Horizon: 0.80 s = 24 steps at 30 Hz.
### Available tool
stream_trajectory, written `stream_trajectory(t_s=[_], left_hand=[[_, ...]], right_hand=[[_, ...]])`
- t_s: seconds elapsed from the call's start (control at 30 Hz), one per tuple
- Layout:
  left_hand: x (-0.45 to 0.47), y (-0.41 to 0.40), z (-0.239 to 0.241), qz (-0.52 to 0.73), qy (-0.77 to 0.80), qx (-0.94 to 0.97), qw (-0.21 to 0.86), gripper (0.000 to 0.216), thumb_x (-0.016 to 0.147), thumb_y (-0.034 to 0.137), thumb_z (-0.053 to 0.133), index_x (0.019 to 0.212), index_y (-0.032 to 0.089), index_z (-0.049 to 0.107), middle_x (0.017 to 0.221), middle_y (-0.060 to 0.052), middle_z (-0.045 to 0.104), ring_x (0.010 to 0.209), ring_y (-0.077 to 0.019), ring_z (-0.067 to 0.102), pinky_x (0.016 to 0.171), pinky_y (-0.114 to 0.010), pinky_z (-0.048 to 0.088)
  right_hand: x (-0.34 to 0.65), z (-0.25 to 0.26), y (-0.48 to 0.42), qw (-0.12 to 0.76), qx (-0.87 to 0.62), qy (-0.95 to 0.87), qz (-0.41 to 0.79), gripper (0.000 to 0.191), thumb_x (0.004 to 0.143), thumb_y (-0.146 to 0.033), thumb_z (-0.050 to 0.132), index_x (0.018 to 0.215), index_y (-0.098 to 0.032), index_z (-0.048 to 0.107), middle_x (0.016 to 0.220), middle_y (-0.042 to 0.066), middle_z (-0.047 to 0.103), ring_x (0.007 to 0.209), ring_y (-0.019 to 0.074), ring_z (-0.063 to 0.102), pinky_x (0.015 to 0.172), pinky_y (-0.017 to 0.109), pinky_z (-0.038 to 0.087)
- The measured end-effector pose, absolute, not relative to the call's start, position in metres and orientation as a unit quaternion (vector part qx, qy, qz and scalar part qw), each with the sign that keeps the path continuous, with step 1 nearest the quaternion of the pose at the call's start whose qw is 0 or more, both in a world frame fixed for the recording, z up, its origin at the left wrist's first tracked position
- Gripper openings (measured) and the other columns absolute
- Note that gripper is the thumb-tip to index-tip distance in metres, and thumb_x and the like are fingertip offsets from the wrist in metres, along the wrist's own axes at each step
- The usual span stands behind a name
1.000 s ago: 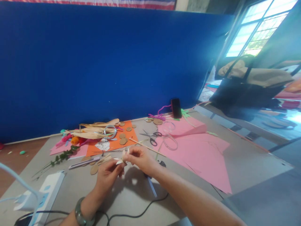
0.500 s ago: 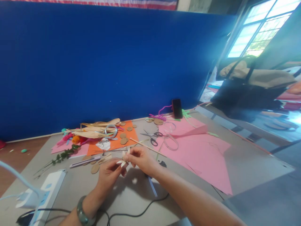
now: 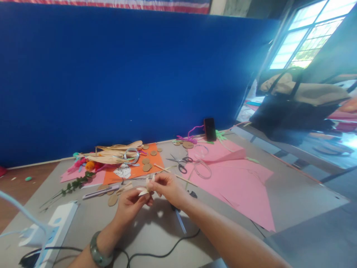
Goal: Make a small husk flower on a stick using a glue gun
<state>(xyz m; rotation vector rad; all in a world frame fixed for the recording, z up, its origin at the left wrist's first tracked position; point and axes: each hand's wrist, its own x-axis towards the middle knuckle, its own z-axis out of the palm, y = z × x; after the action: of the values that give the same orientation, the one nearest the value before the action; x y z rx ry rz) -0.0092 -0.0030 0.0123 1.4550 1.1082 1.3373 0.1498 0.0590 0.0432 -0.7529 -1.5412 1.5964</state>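
Between my hands, above the table, is a small cream-coloured flower (image 3: pixel 143 191) with pointed petals, which looks made of dried husk. My left hand (image 3: pixel 132 204) pinches it from the left, thumb and fingertips together at its base; a green bangle (image 3: pixel 98 250) circles that wrist. From the right, my right hand (image 3: pixel 167 188) has its thumb and forefinger closed on the flower's other side. Fingers cover part of its centre. Partly hidden under my right wrist lies a dark glue gun with a pale glue stick (image 3: pixel 180 222) sticking out.
Scissors (image 3: pixel 182 163), a wooden stick (image 3: pixel 184 179) and pink paper (image 3: pixel 231 182) lie beyond my right hand. Dried husks (image 3: pixel 108 156), a tape roll (image 3: pixel 131 155), orange paper (image 3: pixel 139 172) and a utility knife (image 3: pixel 100 192) are at left. A power strip (image 3: pixel 60 229) and black cable (image 3: pixel 164 255) are near me.
The flower has turned slightly in my fingers, and my left fingertips have shifted a little to the right. My right hand stays nearly still.
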Motion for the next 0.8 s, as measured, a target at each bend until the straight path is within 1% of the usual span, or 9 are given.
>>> stream_trajectory(t_s=[0.27,0.4,0.63,0.73,0.8], left_hand=[[-0.0082,-0.002,0.0169,0.529,0.446,0.594,0.411,0.022,0.085,0.028,0.063,0.069,0.015,0.071,0.064,-0.004,0.067,0.058,-0.0148,0.063,0.058,-0.024,0.053],[-0.0087,-0.002,0.0141,0.532,0.45,0.591,0.407,0.022,0.085,0.03,0.063,0.071,0.015,0.071,0.061,-0.004,0.068,0.056,-0.0146,0.063,0.056,-0.024,0.052],[-0.0102,-0.002,0.0128,0.53,0.452,0.59,0.409,0.027,0.085,0.034,0.062,0.069,0.014,0.07,0.061,-0.005,0.068,0.056,-0.015,0.063,0.056,-0.024,0.052],[-0.0093,-0.0027,0.0147,0.532,0.458,0.581,0.413,0.028,0.084,0.037,0.062,0.07,0.014,0.07,0.061,-0.005,0.068,0.055,-0.0153,0.063,0.055,-0.024,0.052],[-0.0081,-0.0031,0.0166,0.533,0.458,0.576,0.419,0.029,0.084,0.038,0.063,0.07,0.014,0.07,0.061,-0.005,0.068,0.055,-0.0154,0.063,0.055,-0.024,0.052]], right_hand=[[0.1511,0.0422,0.0591,0.379,-0.308,-0.623,0.611,0.03,0.073,-0.037,0.074,0.059,-0.014,0.06,0.048,-0.004,0.051,0.046,0.0066,0.043,0.045,0.02,0.03],[0.1508,0.0419,0.0586,0.37,-0.307,-0.62,0.62,0.03,0.073,-0.039,0.074,0.061,-0.014,0.061,0.049,-0.004,0.052,0.046,0.0066,0.044,0.046,0.02,0.031],[0.152,0.0425,0.0588,0.365,-0.293,-0.622,0.628,0.034,0.073,-0.045,0.074,0.067,-0.013,0.064,0.049,-0.004,0.051,0.046,0.0065,0.044,0.046,0.019,0.032],[0.1524,0.045,0.0577,0.407,-0.278,-0.592,0.638,0.033,0.075,-0.047,0.071,0.076,-0.014,0.065,0.059,-0.003,0.059,0.046,0.0056,0.044,0.047,0.02,0.035],[0.1523,0.0465,0.0564,0.425,-0.273,-0.575,0.644,0.031,0.074,-0.045,0.071,0.079,-0.014,0.065,0.066,-0.001,0.062,0.046,0.0053,0.045,0.048,0.02,0.037]])
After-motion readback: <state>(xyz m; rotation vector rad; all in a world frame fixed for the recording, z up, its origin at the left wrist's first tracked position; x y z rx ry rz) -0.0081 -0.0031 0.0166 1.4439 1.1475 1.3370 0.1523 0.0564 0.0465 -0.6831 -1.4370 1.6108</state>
